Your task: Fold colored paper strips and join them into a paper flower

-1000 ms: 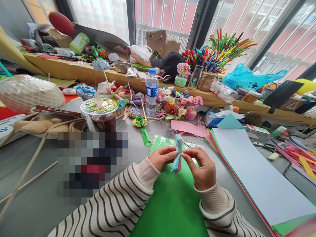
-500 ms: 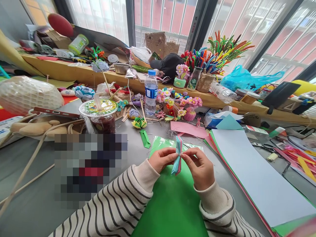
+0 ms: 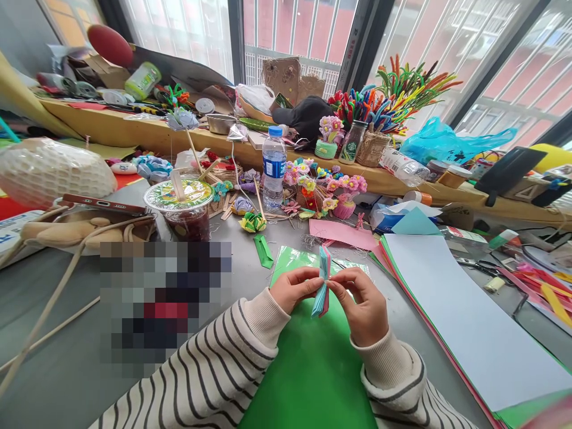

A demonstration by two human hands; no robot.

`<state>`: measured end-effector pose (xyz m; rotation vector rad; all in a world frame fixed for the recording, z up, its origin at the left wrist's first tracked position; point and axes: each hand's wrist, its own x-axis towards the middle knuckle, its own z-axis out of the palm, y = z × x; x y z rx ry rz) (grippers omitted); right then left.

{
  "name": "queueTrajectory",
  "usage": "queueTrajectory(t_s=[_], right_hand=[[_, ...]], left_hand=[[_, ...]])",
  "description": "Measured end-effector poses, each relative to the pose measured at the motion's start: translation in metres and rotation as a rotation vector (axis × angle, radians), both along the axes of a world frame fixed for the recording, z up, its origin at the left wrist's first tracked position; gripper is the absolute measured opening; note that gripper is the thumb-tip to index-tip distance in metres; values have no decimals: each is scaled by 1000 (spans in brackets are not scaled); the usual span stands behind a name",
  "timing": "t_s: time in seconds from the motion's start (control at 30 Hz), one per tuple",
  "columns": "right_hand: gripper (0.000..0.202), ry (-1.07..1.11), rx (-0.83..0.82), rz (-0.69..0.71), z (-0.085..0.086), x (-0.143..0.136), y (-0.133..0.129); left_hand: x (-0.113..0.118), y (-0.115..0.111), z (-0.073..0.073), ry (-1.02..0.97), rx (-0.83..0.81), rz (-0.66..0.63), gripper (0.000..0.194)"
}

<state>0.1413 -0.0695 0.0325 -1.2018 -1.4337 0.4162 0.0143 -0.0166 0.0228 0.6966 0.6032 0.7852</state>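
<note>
A folded bundle of light-blue and pink paper [image 3: 320, 301] stands upright between my hands, narrow at the middle and fanned at its upper and lower ends. My left hand [image 3: 295, 288] pinches its middle from the left, thumb and forefinger closed. From the right, my right hand [image 3: 363, 305] pinches the same spot, its other fingers curled. Beneath both hands lies a glossy green sheet [image 3: 313, 363].
A stack of coloured paper [image 3: 465, 310] lies on the right, with scissors [image 3: 478, 264] beyond it. At the left are a lidded drink cup [image 3: 185, 208] and a phone [image 3: 105, 204]. A water bottle [image 3: 273, 170] and paper flowers [image 3: 252, 221] stand or lie ahead.
</note>
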Motion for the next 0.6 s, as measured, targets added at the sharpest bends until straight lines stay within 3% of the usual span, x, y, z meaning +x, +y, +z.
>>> queueTrajectory(t_s=[0.23,0.4,0.6], right_hand=[[9,-294,194,-72,7,0,-3],[31,-563,372,-76,7,0,-7],[39,-747,406,-99,3,4,-8]], left_hand=[[1,0,0,40,-89,61,36],[-1,1,-3,24,-124,62,39],[-1,2,-1,5,-131,64,36]])
